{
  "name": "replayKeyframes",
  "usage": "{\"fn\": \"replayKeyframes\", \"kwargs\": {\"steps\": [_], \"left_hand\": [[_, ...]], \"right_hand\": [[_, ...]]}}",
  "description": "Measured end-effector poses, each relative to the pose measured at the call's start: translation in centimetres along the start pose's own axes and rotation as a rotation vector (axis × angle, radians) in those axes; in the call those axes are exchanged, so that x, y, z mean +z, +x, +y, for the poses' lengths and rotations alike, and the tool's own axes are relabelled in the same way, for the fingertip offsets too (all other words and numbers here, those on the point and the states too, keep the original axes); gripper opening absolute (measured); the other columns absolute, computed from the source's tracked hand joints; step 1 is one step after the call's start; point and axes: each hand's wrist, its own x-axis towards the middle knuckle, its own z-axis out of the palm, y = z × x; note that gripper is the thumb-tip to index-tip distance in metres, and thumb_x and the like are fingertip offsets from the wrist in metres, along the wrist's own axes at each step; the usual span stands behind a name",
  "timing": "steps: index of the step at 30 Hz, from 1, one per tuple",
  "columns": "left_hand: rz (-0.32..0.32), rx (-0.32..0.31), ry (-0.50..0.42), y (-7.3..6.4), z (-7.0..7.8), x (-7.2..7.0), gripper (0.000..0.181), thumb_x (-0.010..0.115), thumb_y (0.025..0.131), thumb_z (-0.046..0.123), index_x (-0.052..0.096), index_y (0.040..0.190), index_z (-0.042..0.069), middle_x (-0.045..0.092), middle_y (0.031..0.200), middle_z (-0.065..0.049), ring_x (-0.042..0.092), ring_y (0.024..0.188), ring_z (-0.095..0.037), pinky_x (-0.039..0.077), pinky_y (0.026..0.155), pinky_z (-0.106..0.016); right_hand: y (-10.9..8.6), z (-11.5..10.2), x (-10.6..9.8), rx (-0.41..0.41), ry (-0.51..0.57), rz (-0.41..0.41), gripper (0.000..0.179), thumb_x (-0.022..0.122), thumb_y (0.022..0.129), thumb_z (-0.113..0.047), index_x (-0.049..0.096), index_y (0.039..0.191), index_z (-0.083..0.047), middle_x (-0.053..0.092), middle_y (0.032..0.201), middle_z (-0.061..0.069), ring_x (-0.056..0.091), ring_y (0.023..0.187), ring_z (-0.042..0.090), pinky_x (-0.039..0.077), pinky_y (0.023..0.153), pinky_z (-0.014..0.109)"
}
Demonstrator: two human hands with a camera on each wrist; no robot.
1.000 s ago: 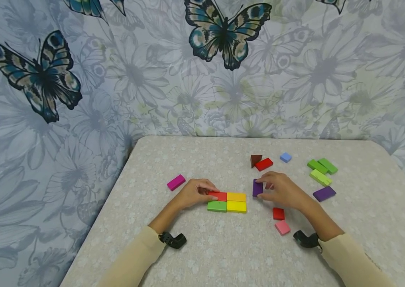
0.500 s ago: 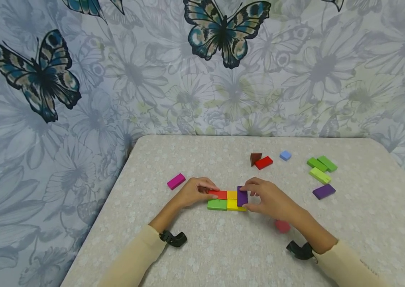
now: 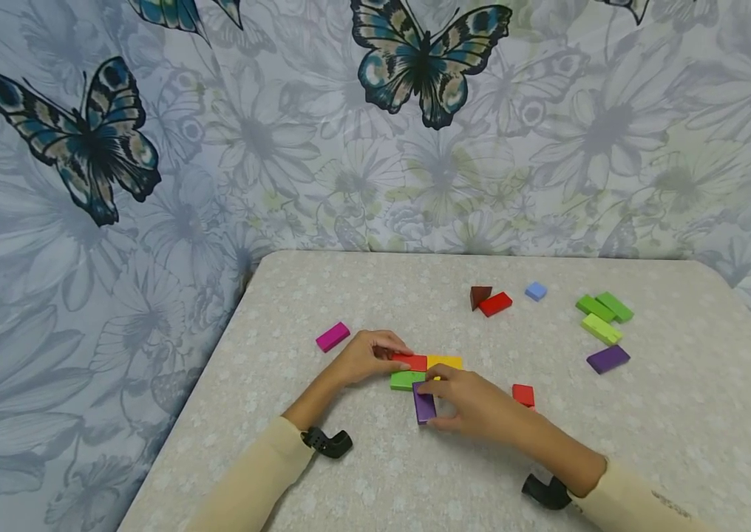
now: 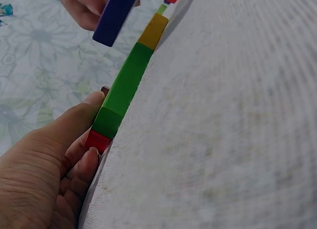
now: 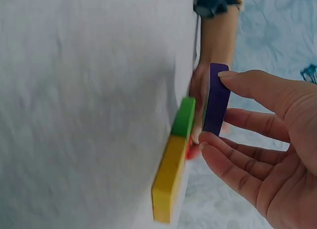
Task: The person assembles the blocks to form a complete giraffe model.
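My right hand (image 3: 478, 405) pinches a purple block (image 3: 424, 406) by its two ends, thumb on one and fingertips on the other. In the right wrist view the purple block (image 5: 216, 100) is raised off the cloth. It hangs at the near side of a flat group of blocks: a red block (image 3: 413, 362), a green block (image 3: 406, 380) and yellow blocks (image 3: 447, 362). My right fingers partly cover the nearer yellow one. My left hand (image 3: 367, 359) holds the red block at its left end; the left wrist view shows thumb and fingertips around the red block (image 4: 97, 141).
On the cloth-covered table (image 3: 322, 488), a magenta block (image 3: 332, 337) lies left. Behind are a brown triangular block (image 3: 480, 296), a red block (image 3: 496, 304) and a blue block (image 3: 536, 291). Green blocks (image 3: 605, 307) and another purple block (image 3: 608, 359) lie right; a red piece (image 3: 523, 394) sits beside my right forearm.
My right hand has carried the purple block leftward from right of the group, over the yellow blocks, to its near side. My left hand stays at the red block.
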Motion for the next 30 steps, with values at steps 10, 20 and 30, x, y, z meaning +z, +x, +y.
{"fn": "replayKeyframes", "kwargs": {"steps": [10,20,30], "left_hand": [[-0.019,0.015,-0.029,-0.4,3.0,-0.4,0.025,0.081,0.085,0.002,0.077,0.109,-0.004,0.072,0.104,-0.017,0.059,0.075,-0.016,0.049,0.064,-0.025],[-0.016,0.034,-0.028,-0.5,3.0,-0.3,0.025,0.081,0.085,0.001,0.077,0.109,-0.003,0.072,0.103,-0.017,0.059,0.076,-0.015,0.049,0.065,-0.024],[-0.012,0.011,-0.016,-0.6,3.3,-0.4,0.025,0.081,0.085,0.004,0.078,0.11,-0.001,0.073,0.104,-0.016,0.06,0.076,-0.015,0.049,0.065,-0.023]], "right_hand": [[0.3,-0.8,1.9,-0.015,-0.067,-0.089,0.044,0.085,0.085,-0.024,0.073,0.124,-0.009,0.065,0.124,0.009,0.065,0.104,0.02,0.057,0.088,0.032],[-0.5,-0.8,1.5,-0.017,-0.067,-0.095,0.038,0.084,0.085,-0.016,0.075,0.122,-0.011,0.066,0.115,0.007,0.062,0.088,0.012,0.055,0.078,0.024],[0.1,-0.7,2.0,-0.061,-0.01,-0.098,0.036,0.082,0.086,-0.012,0.076,0.121,-0.009,0.07,0.099,-0.002,0.057,0.081,0.005,0.051,0.075,0.018]]}}
